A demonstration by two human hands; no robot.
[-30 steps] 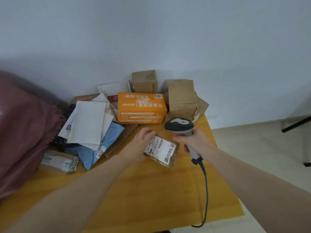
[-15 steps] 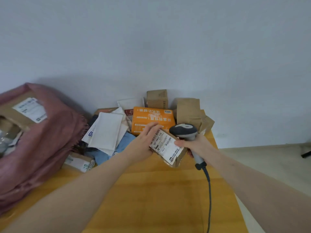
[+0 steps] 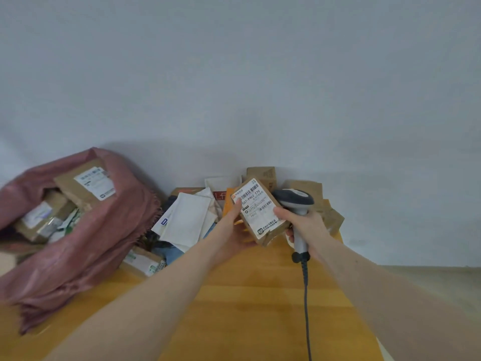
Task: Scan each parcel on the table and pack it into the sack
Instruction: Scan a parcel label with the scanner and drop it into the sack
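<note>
The parcel (image 3: 256,210) was up off the surface (image 3: 250,295) in the head view, label toward you, tilted, in front of the pile at the far edge. Your left hand (image 3: 234,230) gripped it from below and the left side, thumb on the label's edge. Your right hand (image 3: 303,225) was wrapped round the grip of the scanner (image 3: 294,201), and its thumb touched the right edge of the label. The scanner's head sat just behind the parcel's upper right corner, not facing the barcode.

By my reading you were at the scan step, or just past it; no beam showed, so I could not tell which. If unscanned, the next move called for bringing the scanner's window round to the barcode. If scanned, it called for carrying the parcel left to the sack (image 3: 86,230).

The sack lay at your left with its mouth toward you, several labelled parcels already inside. Between you and it lay white mailers (image 3: 187,220) and a small box (image 3: 144,260) near the sack's fringe. An orange box (image 3: 227,204) and brown boxes (image 3: 307,188) waited behind your hands. The cord (image 3: 306,308) hung down across the surface and could have snagged on a leftward reach.
</note>
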